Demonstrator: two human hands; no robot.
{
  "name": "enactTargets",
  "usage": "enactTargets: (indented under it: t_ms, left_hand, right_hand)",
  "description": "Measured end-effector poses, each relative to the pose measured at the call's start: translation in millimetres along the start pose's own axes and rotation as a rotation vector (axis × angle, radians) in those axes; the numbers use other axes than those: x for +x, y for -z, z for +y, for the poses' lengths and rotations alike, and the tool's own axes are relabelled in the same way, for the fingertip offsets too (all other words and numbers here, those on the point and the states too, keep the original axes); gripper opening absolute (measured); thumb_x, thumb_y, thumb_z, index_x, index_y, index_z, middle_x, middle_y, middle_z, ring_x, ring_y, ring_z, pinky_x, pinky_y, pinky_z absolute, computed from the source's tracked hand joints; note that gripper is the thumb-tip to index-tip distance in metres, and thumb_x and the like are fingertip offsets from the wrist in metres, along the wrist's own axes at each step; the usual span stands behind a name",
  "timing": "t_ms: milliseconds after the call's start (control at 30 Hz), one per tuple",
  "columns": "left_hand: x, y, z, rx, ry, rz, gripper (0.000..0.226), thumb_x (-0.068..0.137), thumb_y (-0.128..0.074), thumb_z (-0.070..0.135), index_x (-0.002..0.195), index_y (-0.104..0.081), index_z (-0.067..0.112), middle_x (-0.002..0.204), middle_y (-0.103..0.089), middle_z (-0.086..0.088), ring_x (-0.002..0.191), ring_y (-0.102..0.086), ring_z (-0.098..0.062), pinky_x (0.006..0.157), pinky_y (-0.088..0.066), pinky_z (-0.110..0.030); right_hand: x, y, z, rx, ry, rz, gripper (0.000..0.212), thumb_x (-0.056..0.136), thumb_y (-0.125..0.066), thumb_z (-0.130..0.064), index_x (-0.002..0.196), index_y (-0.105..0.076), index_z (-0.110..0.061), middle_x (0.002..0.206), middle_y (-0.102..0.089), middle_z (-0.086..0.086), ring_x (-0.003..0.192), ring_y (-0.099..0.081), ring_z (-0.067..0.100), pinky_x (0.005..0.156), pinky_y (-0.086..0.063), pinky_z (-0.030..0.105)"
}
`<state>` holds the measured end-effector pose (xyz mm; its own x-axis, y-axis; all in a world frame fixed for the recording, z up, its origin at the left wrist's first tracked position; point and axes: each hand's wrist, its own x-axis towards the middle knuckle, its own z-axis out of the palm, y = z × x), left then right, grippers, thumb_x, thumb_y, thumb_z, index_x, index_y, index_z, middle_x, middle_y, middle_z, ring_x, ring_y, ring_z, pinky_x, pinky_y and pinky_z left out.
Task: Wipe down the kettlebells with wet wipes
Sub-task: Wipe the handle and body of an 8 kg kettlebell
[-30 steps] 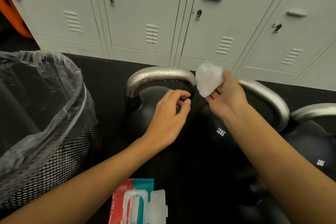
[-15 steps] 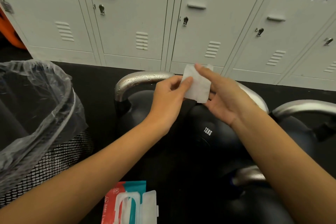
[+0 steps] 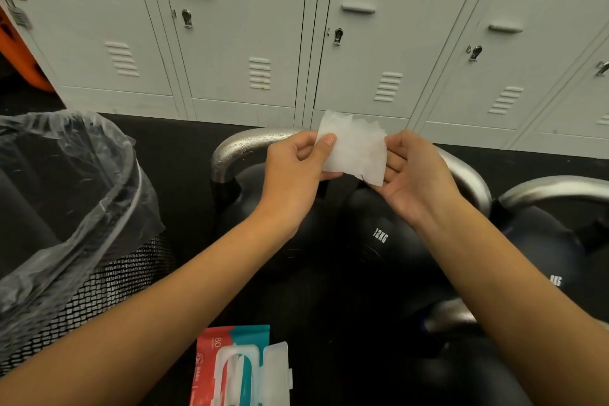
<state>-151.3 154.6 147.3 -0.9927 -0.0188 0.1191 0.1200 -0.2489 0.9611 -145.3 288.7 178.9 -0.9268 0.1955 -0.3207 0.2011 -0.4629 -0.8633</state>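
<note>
Pale grey lockers (image 3: pixel 237 26) fill the far wall above a black gym floor (image 3: pixel 178 148), seen from a head-worn camera looking down at two bare forearms. Both hands meet in the middle of the view and hold one white wet wipe (image 3: pixel 354 150) stretched flat between them. The left hand (image 3: pixel 296 171) pinches the wipe's left edge, thumb pressed on the near face and the other fingers curled behind it. The right hand (image 3: pixel 412 178) grips the right edge, its fingers bent and partly hidden behind the sheet. The wipe's upper edge looks ragged and uneven.

Directly beneath and beyond the hands stand black kettlebells with silver handles. The left kettlebell (image 3: pixel 237 148) has water droplets on its curved handle, and the left hand covers part of that handle. Just right of it sits the middle kettlebell (image 3: pixel 379 234), printed "12KG" in white, under the right wrist. A third kettlebell (image 3: pixel 557 188) stands farther right, its weight marking only partly readable. Another silver handle (image 3: pixel 451 316) shows lower down, near the right forearm, in shadow.

On the floor at the near edge, between the forearms, lies a red and teal wipes pack (image 3: pixel 230 366) with its clear plastic lid flipped open to the right. At the left stands a black mesh waste bin (image 3: pixel 108 287) lined with a clear plastic bag (image 3: pixel 66 175) that drapes over its rim. An orange object (image 3: pixel 19 53) shows at the far left edge beside the lockers; what it is cannot be told.
</note>
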Motion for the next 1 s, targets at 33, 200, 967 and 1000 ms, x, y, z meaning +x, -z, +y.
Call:
enactTargets:
  t_ms: [33,200,967,1000]
  left_hand:
    - [0.4,0.4,-0.1,-0.001,0.004,0.001,0.012,0.095,-0.057,0.012,0.09,-0.067,0.012,0.087,-0.073,-0.003,0.088,-0.07,-0.015,0.067,-0.056,-0.023]
    - [0.1,4.5,-0.9,0.016,-0.011,-0.009,0.01,0.093,-0.06,0.012,0.1,-0.067,0.009,0.093,-0.073,-0.005,0.086,-0.07,-0.015,0.063,-0.055,-0.021]
    - [-16.2,45.8,-42.2,0.441,-0.088,0.117,0.022,0.089,-0.064,0.015,0.108,-0.057,0.022,0.093,-0.061,0.007,0.089,-0.058,-0.003,0.081,-0.049,-0.021]
    - [-15.6,48.3,-43.8,0.507,-0.11,0.1,0.024,0.088,-0.064,0.015,0.109,-0.055,0.023,0.097,-0.059,0.007,0.095,-0.055,-0.005,0.084,-0.047,-0.021]
  right_hand:
    - [-0.8,-0.3,0.5,0.035,-0.039,-0.023,0.021,0.094,-0.054,-0.014,0.111,-0.061,-0.004,0.1,-0.073,0.011,0.082,-0.071,0.022,0.063,-0.06,0.029]
    - [-4.6,-3.9,4.3,0.163,-0.265,-0.076,0.032,0.084,-0.072,-0.01,0.114,-0.063,-0.001,0.098,-0.074,0.015,0.079,-0.074,0.024,0.066,-0.062,0.033]
    - [36.3,-7.7,6.7,0.067,-0.011,0.321,0.047,0.088,-0.068,-0.004,0.132,-0.052,-0.008,0.117,-0.064,0.009,0.1,-0.065,0.025,0.083,-0.055,0.045]
    - [38.7,-12.2,11.0,0.006,0.0,0.329,0.046,0.088,-0.067,-0.005,0.132,-0.051,-0.007,0.116,-0.064,0.01,0.1,-0.064,0.025,0.085,-0.055,0.043]
